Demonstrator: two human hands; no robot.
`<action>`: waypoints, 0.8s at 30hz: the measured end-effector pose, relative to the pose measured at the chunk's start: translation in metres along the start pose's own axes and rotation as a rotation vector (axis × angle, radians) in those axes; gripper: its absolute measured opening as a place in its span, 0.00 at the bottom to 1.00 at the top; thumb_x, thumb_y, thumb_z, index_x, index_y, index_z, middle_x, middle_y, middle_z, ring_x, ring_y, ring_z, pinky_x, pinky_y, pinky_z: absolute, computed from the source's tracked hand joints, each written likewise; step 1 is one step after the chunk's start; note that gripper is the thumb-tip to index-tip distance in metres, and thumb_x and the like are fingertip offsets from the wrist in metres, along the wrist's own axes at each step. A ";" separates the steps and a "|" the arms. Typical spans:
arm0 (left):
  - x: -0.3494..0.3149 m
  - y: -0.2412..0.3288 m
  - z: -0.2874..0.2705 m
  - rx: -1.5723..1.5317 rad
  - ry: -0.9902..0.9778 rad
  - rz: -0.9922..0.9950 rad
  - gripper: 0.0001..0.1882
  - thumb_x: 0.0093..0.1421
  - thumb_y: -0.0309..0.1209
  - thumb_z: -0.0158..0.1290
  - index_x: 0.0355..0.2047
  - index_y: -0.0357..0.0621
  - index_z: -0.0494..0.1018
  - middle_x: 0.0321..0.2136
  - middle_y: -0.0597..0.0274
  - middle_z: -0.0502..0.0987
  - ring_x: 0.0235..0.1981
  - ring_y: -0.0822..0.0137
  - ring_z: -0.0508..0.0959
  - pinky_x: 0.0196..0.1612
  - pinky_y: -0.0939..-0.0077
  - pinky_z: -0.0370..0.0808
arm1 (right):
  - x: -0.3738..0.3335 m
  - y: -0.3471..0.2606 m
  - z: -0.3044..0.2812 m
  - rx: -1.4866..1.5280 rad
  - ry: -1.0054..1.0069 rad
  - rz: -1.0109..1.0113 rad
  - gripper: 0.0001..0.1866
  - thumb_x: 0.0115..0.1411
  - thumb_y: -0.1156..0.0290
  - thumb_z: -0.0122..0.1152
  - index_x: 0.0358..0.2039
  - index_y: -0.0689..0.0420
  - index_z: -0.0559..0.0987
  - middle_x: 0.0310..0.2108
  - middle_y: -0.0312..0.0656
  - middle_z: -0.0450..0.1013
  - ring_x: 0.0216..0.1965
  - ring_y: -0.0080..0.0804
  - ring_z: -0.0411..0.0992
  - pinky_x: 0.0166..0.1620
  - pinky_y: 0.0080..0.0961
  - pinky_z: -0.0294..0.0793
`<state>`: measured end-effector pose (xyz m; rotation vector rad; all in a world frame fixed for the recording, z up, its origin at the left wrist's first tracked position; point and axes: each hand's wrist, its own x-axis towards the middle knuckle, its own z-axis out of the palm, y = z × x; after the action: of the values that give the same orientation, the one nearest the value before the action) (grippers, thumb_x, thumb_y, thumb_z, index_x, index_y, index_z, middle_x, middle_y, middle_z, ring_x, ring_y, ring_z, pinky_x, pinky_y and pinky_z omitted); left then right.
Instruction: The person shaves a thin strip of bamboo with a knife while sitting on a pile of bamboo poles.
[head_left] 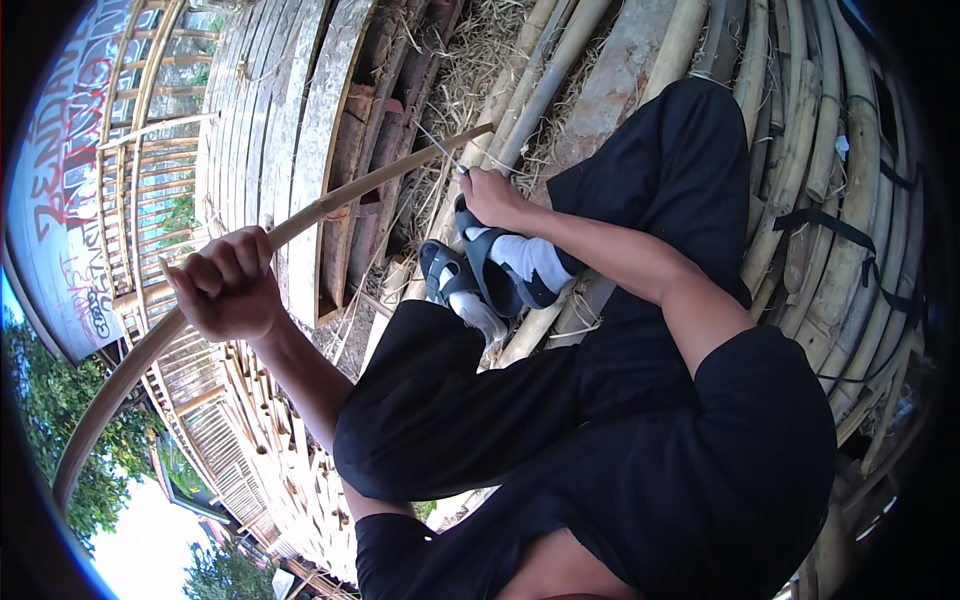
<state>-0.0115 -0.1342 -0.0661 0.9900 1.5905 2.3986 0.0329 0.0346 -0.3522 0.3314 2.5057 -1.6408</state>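
A long, pale bamboo strip [345,192] runs from the lower left to the middle of the view, bending toward the rim. My left hand [228,285] is closed in a fist around it. My right hand [490,197] grips the handle of a knife [438,143], whose thin blade points up and left. The blade meets or crosses the strip close to its far end; whether it cuts into the wood I cannot tell. Both my feet, in dark sandals [490,255] and white socks, are just below the right hand.
Bamboo poles [850,230] lie stacked at the right, with black straps [825,225] over them. Weathered boards [265,110] and rusty metal beams [385,130] lie ahead. Dry shavings [470,60] litter the ground. A bamboo fence [160,190] and a painted panel [65,200] stand at the left.
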 end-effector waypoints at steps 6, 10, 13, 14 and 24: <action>0.010 -0.006 0.003 -0.012 0.015 0.015 0.25 0.68 0.43 0.33 0.12 0.56 0.47 0.08 0.73 0.43 0.10 0.75 0.40 0.16 0.76 0.46 | 0.006 0.015 0.005 -0.029 0.054 -0.228 0.20 0.65 0.56 0.44 0.33 0.64 0.69 0.23 0.62 0.72 0.28 0.63 0.72 0.32 0.53 0.72; 0.000 0.000 -0.003 0.146 0.349 0.046 0.25 0.67 0.43 0.33 0.12 0.55 0.46 0.07 0.73 0.43 0.09 0.75 0.40 0.15 0.76 0.45 | -0.002 -0.005 0.010 -0.074 0.044 -0.212 0.20 0.65 0.55 0.44 0.33 0.62 0.68 0.22 0.60 0.72 0.26 0.61 0.73 0.30 0.52 0.73; 0.005 -0.003 0.000 0.157 0.269 0.078 0.25 0.67 0.42 0.33 0.12 0.55 0.46 0.06 0.73 0.43 0.09 0.75 0.40 0.14 0.77 0.44 | 0.003 -0.003 0.005 -0.164 0.077 -0.164 0.19 0.64 0.55 0.44 0.33 0.61 0.66 0.21 0.58 0.72 0.27 0.58 0.74 0.31 0.51 0.75; 0.003 0.000 -0.002 0.180 0.263 0.067 0.25 0.67 0.42 0.33 0.12 0.55 0.46 0.07 0.73 0.43 0.09 0.75 0.40 0.14 0.77 0.44 | 0.000 -0.011 -0.001 -0.166 0.032 -0.128 0.19 0.64 0.57 0.45 0.34 0.63 0.70 0.25 0.59 0.74 0.32 0.57 0.75 0.35 0.49 0.75; 0.028 -0.001 0.037 0.203 0.208 -0.046 0.25 0.68 0.41 0.33 0.12 0.54 0.47 0.08 0.71 0.43 0.10 0.73 0.42 0.18 0.75 0.48 | -0.006 0.015 -0.033 -0.151 -0.038 0.050 0.22 0.62 0.57 0.47 0.35 0.67 0.77 0.35 0.61 0.74 0.40 0.58 0.73 0.44 0.47 0.72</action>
<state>-0.0125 -0.0926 -0.0454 0.7418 1.9362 2.4143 0.0432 0.0695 -0.3510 0.3399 2.5515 -1.4165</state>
